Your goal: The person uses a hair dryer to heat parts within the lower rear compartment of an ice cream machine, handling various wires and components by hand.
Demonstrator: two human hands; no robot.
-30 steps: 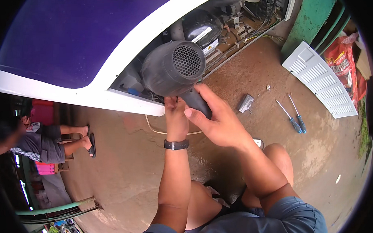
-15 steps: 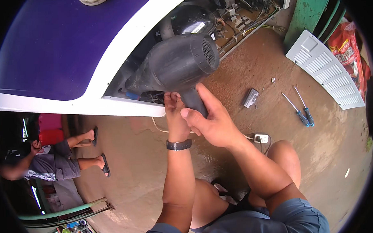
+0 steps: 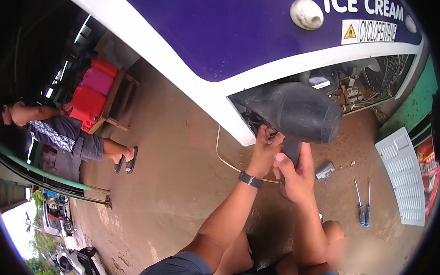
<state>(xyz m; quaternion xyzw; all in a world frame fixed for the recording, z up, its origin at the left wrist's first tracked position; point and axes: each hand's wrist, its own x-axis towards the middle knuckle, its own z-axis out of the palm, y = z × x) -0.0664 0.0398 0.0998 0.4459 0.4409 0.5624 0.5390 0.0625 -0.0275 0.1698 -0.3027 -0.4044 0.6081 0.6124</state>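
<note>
My right hand (image 3: 299,176) is wrapped round the handle of a black hair dryer (image 3: 301,113). The dryer's nozzle points left into the open lower compartment of a purple and white ice cream freezer (image 3: 216,36). Beside the handle, at the compartment's left corner, is my left hand (image 3: 269,148), wearing a dark wristwatch (image 3: 250,179). Its fingers are curled together, and what they pinch, if anything, cannot be made out. Behind the dryer the compartment shows wiring and metal parts (image 3: 351,91); the dryer's body hides much of its left part.
On the brown floor lie a small grey box (image 3: 325,170), two blue-handled screwdrivers (image 3: 364,215) and a white vented panel (image 3: 401,177). A pale cable (image 3: 225,159) runs below the freezer corner. A person (image 3: 79,128) stands at left by red containers (image 3: 86,106) on a wooden bench.
My view has swung left, so the freezer, dryer and both hands appear farther right. The dryer stays in my right hand. The person at left now reaches toward the red containers.
</note>
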